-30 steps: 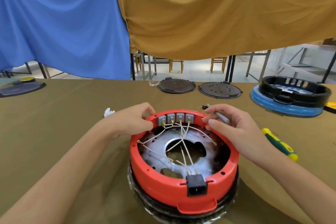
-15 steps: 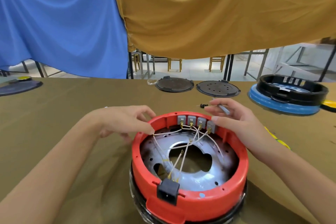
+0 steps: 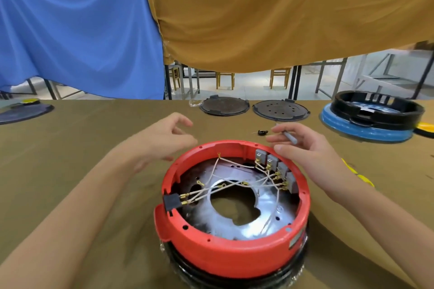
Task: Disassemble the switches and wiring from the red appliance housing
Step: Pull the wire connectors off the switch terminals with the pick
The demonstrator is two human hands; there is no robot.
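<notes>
Between loosely spread left fingers (image 3: 180,124) and right fingers (image 3: 285,149) pinching a grey tool (image 3: 289,137), red housing (image 3: 225,251), switches (image 3: 273,162) nearest the right.

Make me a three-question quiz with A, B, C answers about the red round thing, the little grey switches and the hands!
1. Where do the grey switches sit in the red housing?
A. under the right hand
B. beside the black socket
C. in the middle hole

2. How many dark round lids lie side by side at the table's far edge?
A. one
B. two
C. four

3. What is the left hand doing?
A. gripping the rim
B. pulling a wire
C. hovering, holding nothing

Answers:
1 A, the right hand touches the rim there.
2 B, left lid and right lid.
3 C, its fingers are loose, off the rim.
</notes>
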